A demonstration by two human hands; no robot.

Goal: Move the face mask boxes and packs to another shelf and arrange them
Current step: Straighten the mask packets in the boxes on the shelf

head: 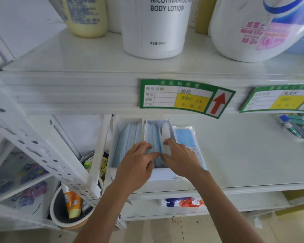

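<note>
1. Fingers [148,156] of both hands are bent and pressed into the blue masks of the second open box [158,132]; whether either pinches a mask cannot be told.
2. First open box [125,135] stands at the shelf's left end, touching the second.
3. Left hand [136,165] and right hand [180,159] nearly meet.
4. Sealed mask pack [186,135] lies flat just right of the boxes, on the middle shelf [244,155].

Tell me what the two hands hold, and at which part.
Both hands, left and right, pinch the blue masks in the right open box, at their near top edges.
</note>
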